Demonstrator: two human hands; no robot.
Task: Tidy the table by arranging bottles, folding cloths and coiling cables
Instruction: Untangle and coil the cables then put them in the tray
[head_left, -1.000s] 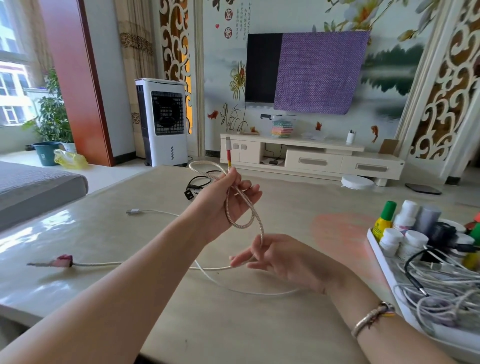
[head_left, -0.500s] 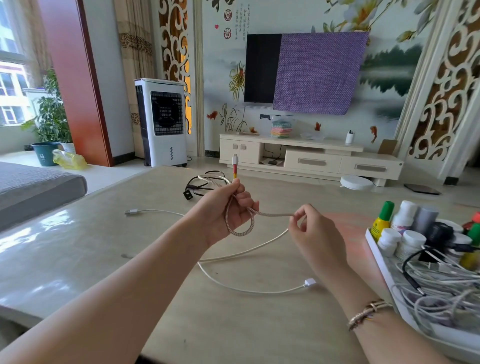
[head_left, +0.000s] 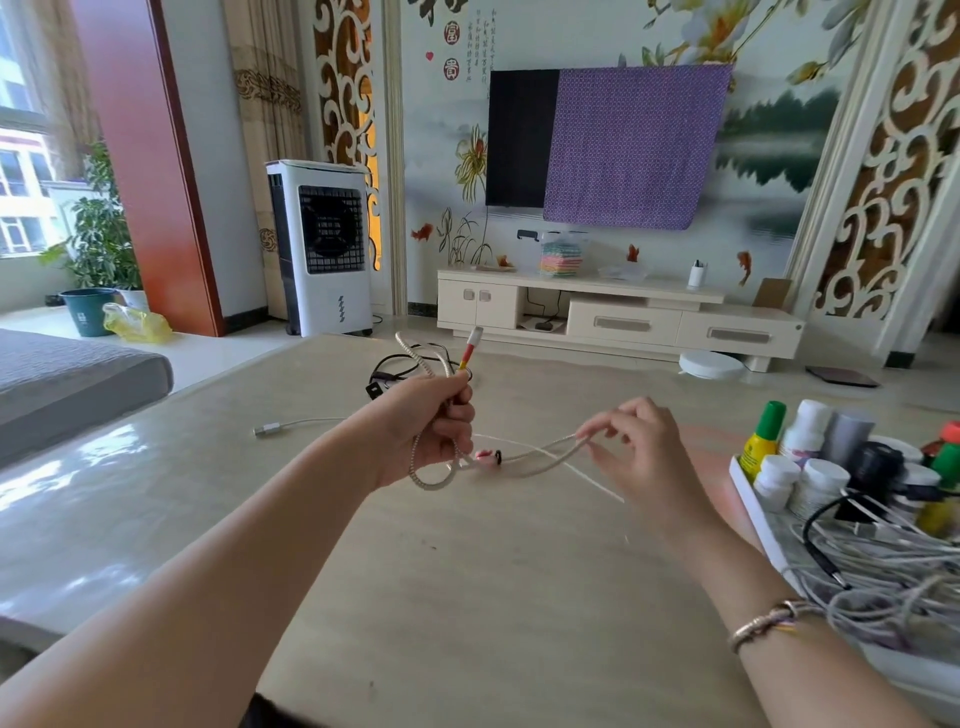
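Our left hand (head_left: 426, 426) grips the coiled cable (head_left: 519, 457) above the table (head_left: 467, 597), plug (head_left: 470, 348) pointing up; our right hand (head_left: 639, 447) pinches its loop, stretched sideways. A TV (head_left: 519, 137) faces us.

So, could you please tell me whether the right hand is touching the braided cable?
Touching. The head view shows the right hand pinching a loop of the cable between its fingertips.

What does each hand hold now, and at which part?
Both hold one braided cable. The left hand grips its coiled loops near the red plug end; the right hand pinches a doubled stretch further along.
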